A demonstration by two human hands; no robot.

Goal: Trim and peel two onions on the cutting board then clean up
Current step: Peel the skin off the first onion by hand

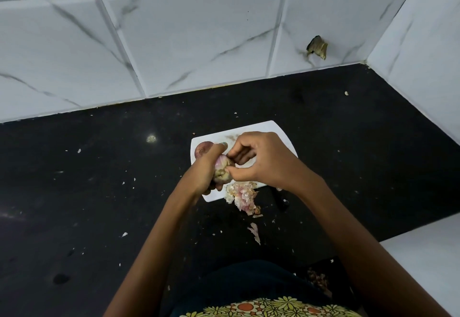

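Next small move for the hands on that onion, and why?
Probably pull the pinched skin away and drop it on the peel pile. The left hand grips the onion above the cutting board; the right hand pinches at its rough end, where skin remains. A second onion waits on the board.

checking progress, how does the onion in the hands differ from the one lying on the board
The held onion is off the cutting board, gripped by the left hand while the right hand pinches at it; the other onion lies untouched on the board. The held onion shows pale pink, partly stripped flesh; the other looks darker reddish. Both are small, and partly hidden by the left hand.
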